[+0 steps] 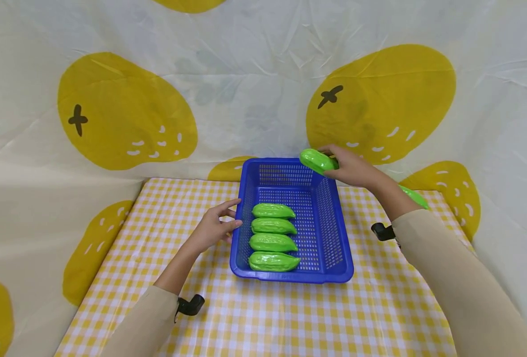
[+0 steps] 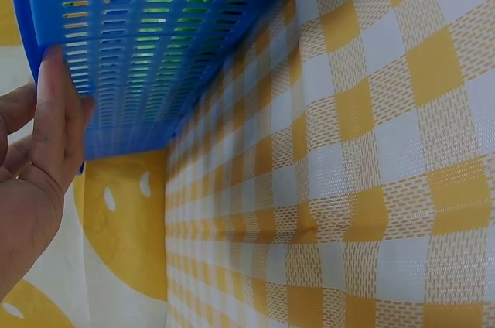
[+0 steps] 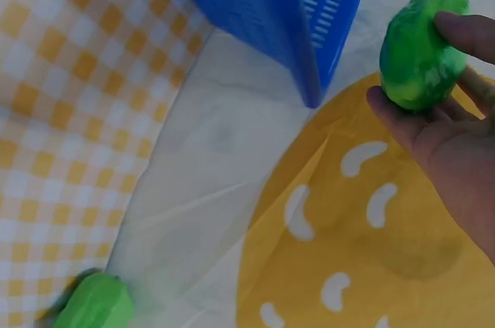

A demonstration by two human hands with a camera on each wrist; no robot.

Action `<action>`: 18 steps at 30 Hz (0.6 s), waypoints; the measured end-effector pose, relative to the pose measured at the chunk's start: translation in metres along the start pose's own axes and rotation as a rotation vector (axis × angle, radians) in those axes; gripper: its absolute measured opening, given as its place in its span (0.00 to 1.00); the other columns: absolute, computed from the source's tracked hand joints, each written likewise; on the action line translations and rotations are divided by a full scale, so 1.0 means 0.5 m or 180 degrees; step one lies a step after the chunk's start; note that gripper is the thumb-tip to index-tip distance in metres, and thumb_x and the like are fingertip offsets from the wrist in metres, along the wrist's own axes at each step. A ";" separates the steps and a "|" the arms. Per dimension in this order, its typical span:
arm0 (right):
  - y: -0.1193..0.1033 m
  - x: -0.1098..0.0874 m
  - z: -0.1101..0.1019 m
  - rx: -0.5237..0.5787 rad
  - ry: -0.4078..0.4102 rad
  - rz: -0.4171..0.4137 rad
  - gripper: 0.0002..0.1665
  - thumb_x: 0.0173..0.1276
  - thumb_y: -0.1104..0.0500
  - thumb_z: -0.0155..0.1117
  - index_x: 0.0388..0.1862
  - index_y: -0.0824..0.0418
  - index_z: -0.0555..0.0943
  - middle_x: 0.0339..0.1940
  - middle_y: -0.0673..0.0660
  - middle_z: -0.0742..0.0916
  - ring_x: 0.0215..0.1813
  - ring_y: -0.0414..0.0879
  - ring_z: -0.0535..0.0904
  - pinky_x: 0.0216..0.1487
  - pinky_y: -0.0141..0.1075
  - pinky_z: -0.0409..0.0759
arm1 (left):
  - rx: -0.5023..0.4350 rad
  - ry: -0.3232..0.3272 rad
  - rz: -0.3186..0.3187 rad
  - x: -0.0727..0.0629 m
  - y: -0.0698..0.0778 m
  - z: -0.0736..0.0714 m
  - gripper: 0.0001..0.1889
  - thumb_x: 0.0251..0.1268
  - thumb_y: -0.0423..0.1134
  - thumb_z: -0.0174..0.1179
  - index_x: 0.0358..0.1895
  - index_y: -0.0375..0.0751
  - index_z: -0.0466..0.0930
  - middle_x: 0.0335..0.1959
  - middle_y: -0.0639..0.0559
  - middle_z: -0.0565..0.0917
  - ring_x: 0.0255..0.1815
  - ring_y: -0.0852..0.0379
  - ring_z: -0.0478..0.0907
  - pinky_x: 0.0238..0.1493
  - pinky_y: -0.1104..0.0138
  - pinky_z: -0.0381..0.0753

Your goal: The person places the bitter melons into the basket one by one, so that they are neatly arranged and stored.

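My right hand (image 1: 350, 167) grips a glossy green, wrinkled gourd-like vegetable (image 1: 315, 161) above the far right corner of the blue basket (image 1: 292, 276). In the right wrist view, the thumb and fingers go round this green vegetable (image 3: 421, 49), which is apart from the basket. My left hand (image 1: 214, 225) touches the basket's left side from outside with extended fingers. The left wrist view shows those fingers (image 2: 52, 84) against the slotted wall (image 2: 116, 42). Several similar green vegetables (image 1: 273, 226) lie in a column along the basket's left part, tips pointing right.
Another green vegetable (image 1: 414, 197) lies at the right on the checked tablecloth (image 1: 317, 317), partly hidden by my right arm; the right wrist view also shows this vegetable (image 3: 97, 302). A pale curtain with yellow fruit prints (image 1: 254, 99) hangs behind the table.
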State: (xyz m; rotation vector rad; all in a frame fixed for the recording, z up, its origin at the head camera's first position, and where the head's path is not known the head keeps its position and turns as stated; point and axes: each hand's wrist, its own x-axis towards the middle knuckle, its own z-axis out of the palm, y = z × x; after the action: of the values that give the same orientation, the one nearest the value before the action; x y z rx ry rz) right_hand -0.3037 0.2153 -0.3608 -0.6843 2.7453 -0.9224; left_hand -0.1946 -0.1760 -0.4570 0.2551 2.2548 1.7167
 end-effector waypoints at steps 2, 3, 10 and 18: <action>-0.010 0.012 0.003 -0.0024 -0.0075 -0.0075 0.37 0.74 0.64 0.65 0.78 0.65 0.64 0.72 0.67 0.74 0.69 0.63 0.72 0.66 0.59 0.80 | -0.0004 0.0000 0.0006 0.000 -0.001 -0.001 0.33 0.73 0.33 0.64 0.79 0.51 0.67 0.52 0.38 0.78 0.30 0.54 0.81 0.35 0.38 0.90; -0.015 0.017 0.004 -0.0034 -0.0112 -0.0101 0.37 0.74 0.64 0.66 0.77 0.65 0.64 0.72 0.67 0.75 0.70 0.63 0.72 0.66 0.58 0.79 | -0.0007 -0.0004 0.0008 0.001 -0.002 -0.001 0.33 0.73 0.33 0.64 0.79 0.51 0.67 0.52 0.38 0.78 0.30 0.54 0.81 0.35 0.37 0.90; -0.037 0.060 0.025 -0.0332 -0.0324 -0.0204 0.37 0.71 0.62 0.71 0.75 0.64 0.67 0.71 0.67 0.77 0.70 0.62 0.74 0.70 0.58 0.77 | -0.0024 -0.0032 0.0026 -0.003 -0.008 -0.005 0.33 0.73 0.32 0.64 0.79 0.50 0.66 0.51 0.38 0.78 0.29 0.54 0.81 0.36 0.36 0.89; -0.086 0.091 0.068 -0.0692 -0.0657 -0.0263 0.35 0.70 0.61 0.73 0.73 0.63 0.72 0.68 0.64 0.81 0.69 0.60 0.76 0.70 0.55 0.78 | -0.0100 -0.0084 0.0040 -0.012 -0.001 -0.009 0.34 0.73 0.30 0.63 0.79 0.46 0.65 0.51 0.38 0.78 0.28 0.56 0.81 0.37 0.33 0.87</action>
State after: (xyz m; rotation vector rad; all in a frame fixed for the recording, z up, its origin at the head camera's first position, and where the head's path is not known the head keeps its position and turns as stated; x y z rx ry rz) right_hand -0.3180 0.1453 -0.3624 -0.8814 2.6708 -0.5361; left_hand -0.1903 -0.1821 -0.4559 0.2840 2.2104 1.7431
